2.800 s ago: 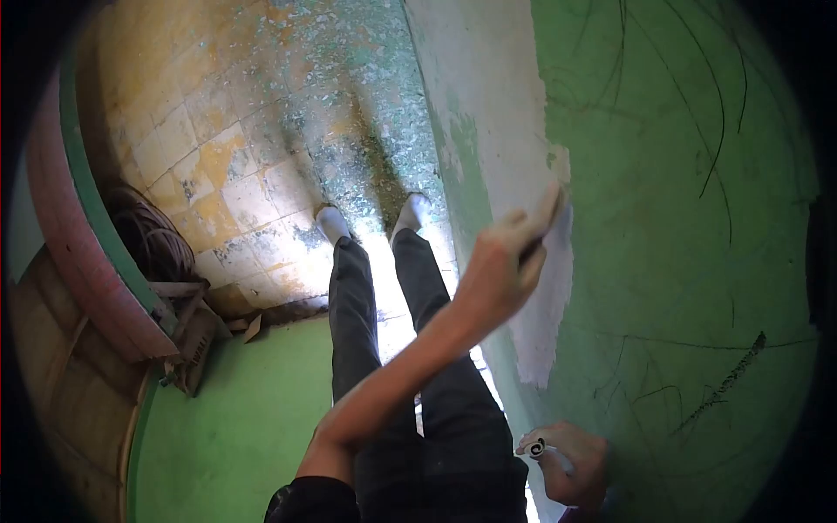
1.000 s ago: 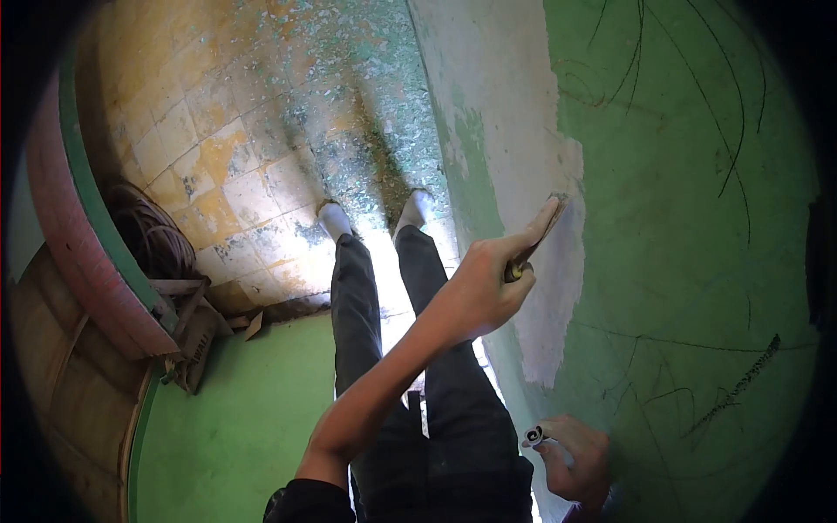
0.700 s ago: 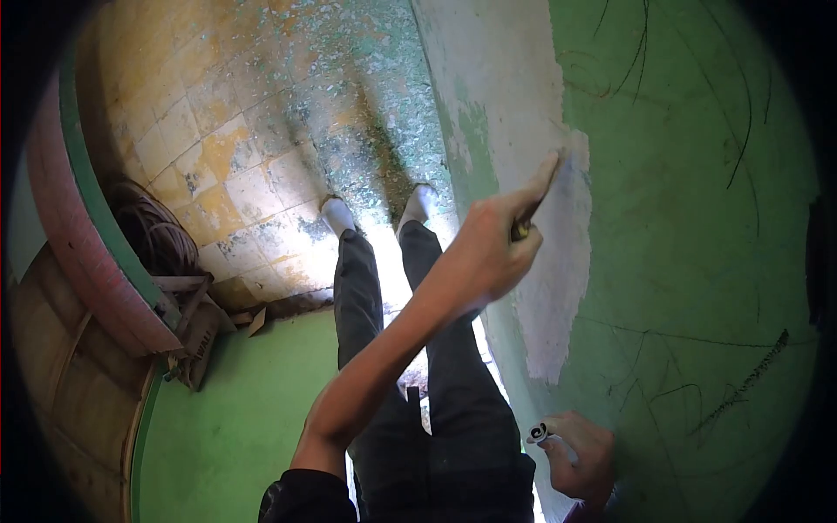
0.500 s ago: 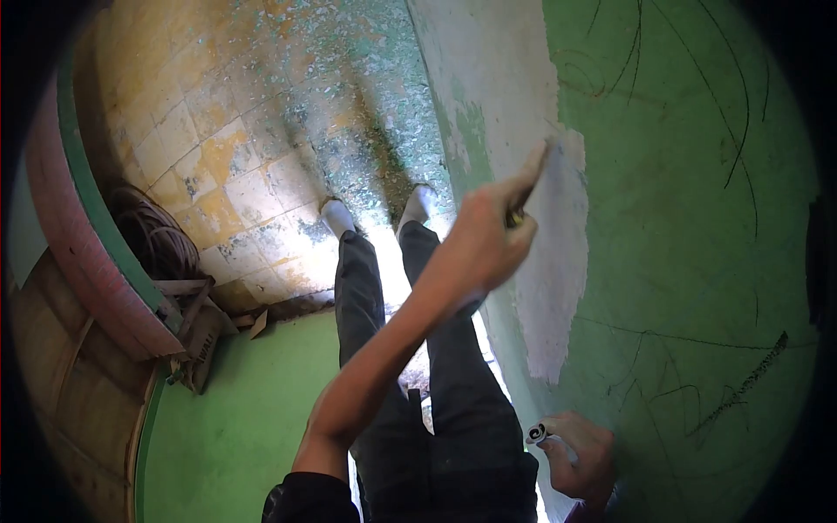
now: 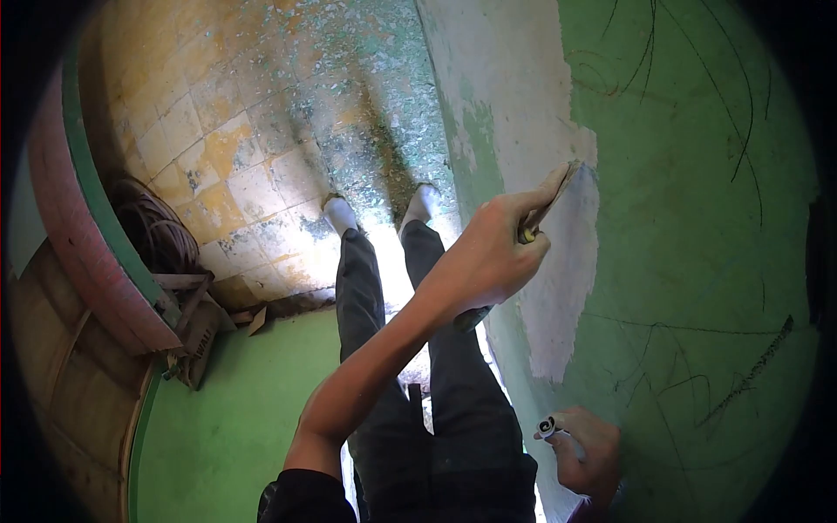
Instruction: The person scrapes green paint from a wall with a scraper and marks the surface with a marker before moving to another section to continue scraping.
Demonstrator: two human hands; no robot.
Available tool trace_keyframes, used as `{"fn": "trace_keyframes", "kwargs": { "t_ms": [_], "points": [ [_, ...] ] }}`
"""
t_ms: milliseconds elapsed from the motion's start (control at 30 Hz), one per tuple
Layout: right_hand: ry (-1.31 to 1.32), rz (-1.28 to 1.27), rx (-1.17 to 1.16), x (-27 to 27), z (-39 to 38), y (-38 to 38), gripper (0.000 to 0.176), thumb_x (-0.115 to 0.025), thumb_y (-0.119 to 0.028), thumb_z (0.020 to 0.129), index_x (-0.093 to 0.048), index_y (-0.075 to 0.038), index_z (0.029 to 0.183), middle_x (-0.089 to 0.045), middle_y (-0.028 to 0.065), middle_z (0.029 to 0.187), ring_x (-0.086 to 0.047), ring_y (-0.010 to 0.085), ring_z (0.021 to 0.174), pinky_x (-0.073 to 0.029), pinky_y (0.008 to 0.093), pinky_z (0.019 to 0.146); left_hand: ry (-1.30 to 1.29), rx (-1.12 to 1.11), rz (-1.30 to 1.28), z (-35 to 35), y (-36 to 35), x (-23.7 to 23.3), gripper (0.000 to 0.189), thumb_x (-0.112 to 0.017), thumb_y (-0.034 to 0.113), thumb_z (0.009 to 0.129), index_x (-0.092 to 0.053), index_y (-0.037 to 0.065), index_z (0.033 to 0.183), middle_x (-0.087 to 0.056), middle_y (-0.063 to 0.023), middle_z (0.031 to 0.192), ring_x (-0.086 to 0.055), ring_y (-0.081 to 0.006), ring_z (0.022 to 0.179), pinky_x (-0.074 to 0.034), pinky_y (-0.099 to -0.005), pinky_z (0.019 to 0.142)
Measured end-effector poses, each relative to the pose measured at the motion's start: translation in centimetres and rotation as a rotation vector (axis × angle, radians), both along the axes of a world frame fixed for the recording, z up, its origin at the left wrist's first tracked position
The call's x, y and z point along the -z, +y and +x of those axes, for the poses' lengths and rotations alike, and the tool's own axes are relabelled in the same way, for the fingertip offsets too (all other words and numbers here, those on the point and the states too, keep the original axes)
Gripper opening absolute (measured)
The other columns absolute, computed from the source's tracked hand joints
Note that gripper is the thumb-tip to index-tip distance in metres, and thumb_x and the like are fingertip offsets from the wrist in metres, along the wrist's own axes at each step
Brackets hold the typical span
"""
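Note:
My left hand (image 5: 501, 253) is closed around a scraper (image 5: 554, 197), my index finger stretched along its blade. The blade's tip is right at the green wall (image 5: 689, 227), at the edge of a pale stripped patch (image 5: 558, 296). The dark end of the handle shows below my fist. Lower down, close to the wall, my right hand (image 5: 591, 453) is closed around a small white tube-like thing (image 5: 547, 427) with a dark ring at its end; its kind I cannot tell.
Paint flakes (image 5: 357, 78) litter the yellowish tiled floor (image 5: 209, 131), where my feet stand in white socks (image 5: 422, 205). On the left are a coiled hose or cable (image 5: 153, 227), a box (image 5: 199, 340) and a curved pink and green edge (image 5: 96, 235).
My left hand has moved slightly right and down with the scraper, which now shows more of its blade side. The right hand has barely shifted, still holding the white thing.

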State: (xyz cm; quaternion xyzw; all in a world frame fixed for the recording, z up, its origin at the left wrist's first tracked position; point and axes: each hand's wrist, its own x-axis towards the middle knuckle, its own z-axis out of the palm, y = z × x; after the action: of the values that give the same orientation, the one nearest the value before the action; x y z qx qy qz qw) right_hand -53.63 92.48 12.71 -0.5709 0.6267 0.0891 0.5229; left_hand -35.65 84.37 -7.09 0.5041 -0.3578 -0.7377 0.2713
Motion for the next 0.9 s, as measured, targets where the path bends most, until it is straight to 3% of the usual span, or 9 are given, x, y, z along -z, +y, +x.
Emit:
{"fn": "trace_keyframes", "kwargs": {
  "t_ms": [333,433,533,633,767,800,900],
  "points": [
    [0.017,-0.058,-0.034,0.1,-0.3,0.7,0.019,-0.057,0.008,0.075,-0.069,-0.001,0.086,-0.070,0.0131,0.077,-0.068,0.0260,0.065,-0.053,0.0331,0.060,-0.078,-0.319,-0.039,-4.2,-0.2,2.2,0.077,-0.051,0.001,0.087,-0.031,0.016,0.160,-0.036,-0.0016,0.075,-0.042,-0.0120,0.068,-0.041,-0.0282,0.066],
    [0.024,-0.017,-0.038,-0.3,-0.2,0.7,0.019,-0.057,0.008,0.074,-0.069,0.000,0.087,-0.071,0.0134,0.078,-0.068,0.0264,0.065,-0.053,0.0334,0.059,-0.047,-0.298,-0.020,-2.9,-0.5,1.6,0.074,-0.051,-0.004,0.083,-0.037,0.006,0.155,-0.063,-0.0295,0.085,-0.062,-0.0268,0.070,-0.051,-0.0338,0.079],
    [0.023,-0.022,-0.056,-0.3,0.1,0.2,0.019,-0.058,0.008,0.074,-0.069,0.000,0.087,-0.071,0.0138,0.079,-0.069,0.0272,0.065,-0.053,0.0339,0.059,-0.006,-0.233,-0.080,-4.0,1.9,-0.3,0.075,-0.051,-0.005,0.083,-0.036,0.006,0.156,-0.060,-0.0272,0.077,-0.058,-0.0227,0.065,-0.051,-0.0348,0.074],
    [-0.002,-0.037,-0.056,-0.1,0.0,0.1,0.019,-0.060,0.008,0.073,-0.069,0.000,0.087,-0.070,0.0144,0.079,-0.069,0.0280,0.065,-0.053,0.0346,0.059,-0.054,-0.266,-0.151,-3.0,-0.5,0.6,0.077,-0.052,-0.001,0.088,-0.030,0.018,0.160,-0.043,-0.0024,0.070,-0.043,-0.0095,0.064,-0.043,-0.0277,0.061],
    [0.025,-0.005,-0.068,0.0,0.3,-0.4,0.019,-0.063,0.009,0.072,-0.069,0.001,0.088,-0.070,0.0153,0.079,-0.069,0.0292,0.066,-0.053,0.0349,0.059,-0.132,-0.048,-0.131,-0.2,-2.2,0.7,0.075,-0.050,-0.002,0.089,-0.032,0.016,0.159,-0.061,-0.0086,0.073,-0.049,-0.0095,0.058,-0.046,-0.0280,0.060],
    [0.010,-0.013,-0.070,0.1,0.2,-0.5,0.019,-0.063,0.009,0.072,-0.069,0.001,0.088,-0.070,0.0153,0.079,-0.069,0.0294,0.066,-0.053,0.0350,0.059,-0.092,-0.123,-0.238,-1.4,-0.1,1.0,0.074,-0.050,-0.002,0.089,-0.033,0.015,0.159,-0.061,-0.0087,0.070,-0.049,-0.0094,0.057,-0.045,-0.0277,0.058],
    [-0.013,-0.031,-0.064,0.2,0.0,-0.3,0.019,-0.065,0.009,0.072,-0.070,0.001,0.088,-0.070,0.0154,0.080,-0.069,0.0299,0.066,-0.053,0.0351,0.059,-0.096,-0.213,-0.294,-2.5,0.1,1.3,0.081,-0.052,-0.012,0.077,-0.041,0.010,0.154,-0.058,-0.0263,0.067,-0.062,-0.0336,0.057,-0.052,-0.0398,0.066]
  ]
}}
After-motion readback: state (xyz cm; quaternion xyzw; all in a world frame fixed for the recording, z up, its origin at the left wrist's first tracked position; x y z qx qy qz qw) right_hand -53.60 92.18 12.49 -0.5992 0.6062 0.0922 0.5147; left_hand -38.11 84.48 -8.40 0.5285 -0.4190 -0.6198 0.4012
